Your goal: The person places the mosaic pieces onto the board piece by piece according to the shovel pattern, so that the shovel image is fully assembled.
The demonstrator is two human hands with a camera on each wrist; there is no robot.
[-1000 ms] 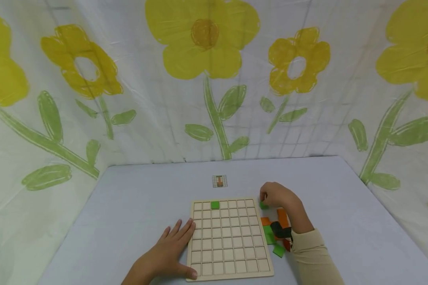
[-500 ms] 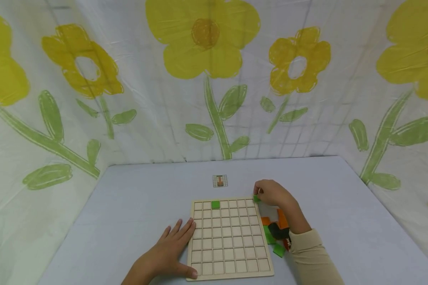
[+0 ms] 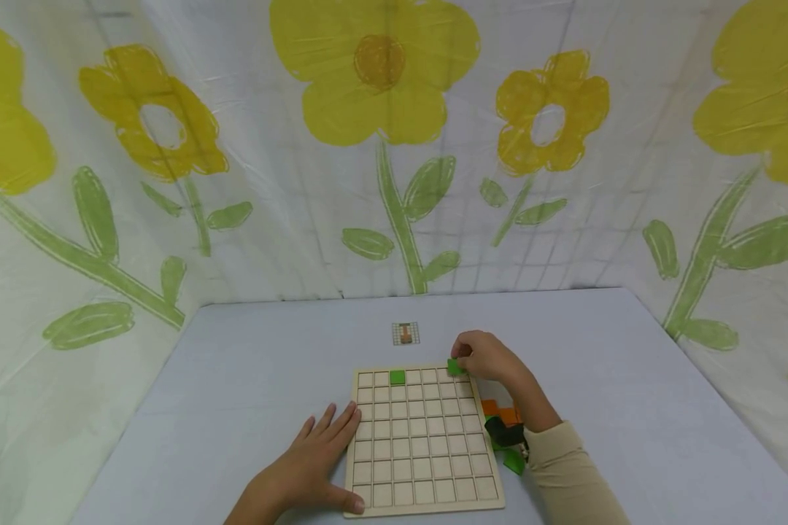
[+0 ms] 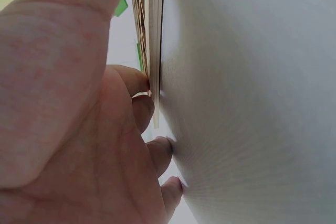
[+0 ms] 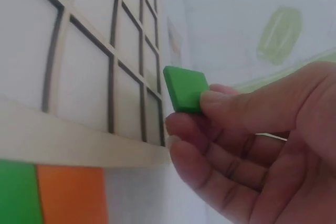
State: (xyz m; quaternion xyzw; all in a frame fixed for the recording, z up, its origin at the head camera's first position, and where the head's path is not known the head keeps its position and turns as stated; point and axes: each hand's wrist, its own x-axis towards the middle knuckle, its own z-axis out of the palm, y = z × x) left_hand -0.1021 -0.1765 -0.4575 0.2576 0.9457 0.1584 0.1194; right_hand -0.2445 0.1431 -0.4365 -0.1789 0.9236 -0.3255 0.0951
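So from my end the right hand (image 3: 489, 359) has a small green tile (image 5: 185, 88) pinched between thumb and fingertips, held just over the far right corner of the wooden grid board (image 3: 423, 442), apart from the surface as far as the right wrist view shows. The tile looks like a flat, stiff square with crisp edges and a matte painted face, so I'd guess it's very light and not fragile, though a bit slick; holding it by opposite edges like this seems the sane way to keep the bottom free. The board is pale plywood with square recessed cells, and one green tile (image 3: 397, 377) already sits in the top row. The left hand (image 3: 311, 463) lies flat with fingers spread, pressing the desk (image 3: 236, 379) and touching the board's left edge, holding nothing. Loose orange and green tiles (image 3: 502, 419) are piled just right of the board, partly hidden by the sleeve (image 3: 568, 474). A small pattern card (image 3: 404, 333) lies beyond.
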